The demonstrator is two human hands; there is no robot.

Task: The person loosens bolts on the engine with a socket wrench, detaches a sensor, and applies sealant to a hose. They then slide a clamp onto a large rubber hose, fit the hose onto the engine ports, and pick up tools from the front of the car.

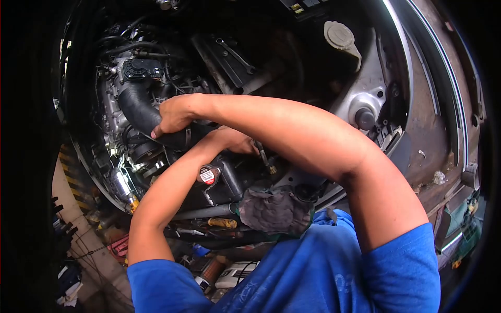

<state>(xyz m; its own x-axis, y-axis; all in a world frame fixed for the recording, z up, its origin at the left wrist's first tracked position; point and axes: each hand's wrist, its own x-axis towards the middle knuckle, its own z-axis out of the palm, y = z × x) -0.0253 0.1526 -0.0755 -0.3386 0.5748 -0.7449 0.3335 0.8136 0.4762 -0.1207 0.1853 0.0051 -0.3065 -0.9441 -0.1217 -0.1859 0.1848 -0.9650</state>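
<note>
My forearms cross over the engine bay, the right one above the left. My right hand (177, 112) is wrapped on a thick black air intake hose (140, 107), its thumb pressing on the hose's side. A metal hose clamp (188, 136) sits around the hose just below that hand. My left hand (237, 140) is closed at a slim metal tool (263, 155), lower and to the right; my right forearm partly covers its fingers. Beside my left forearm is a radiator cap (209, 175) with a red and white label.
A combination wrench (236, 56) lies on a dark cover at the back. The washer filler cap (339, 35) and strut mount (365, 116) are on the right. A dark rag (275, 209) lies at the front edge, near a yellow-handled tool (222, 223). A work lamp (123, 183) hangs at left.
</note>
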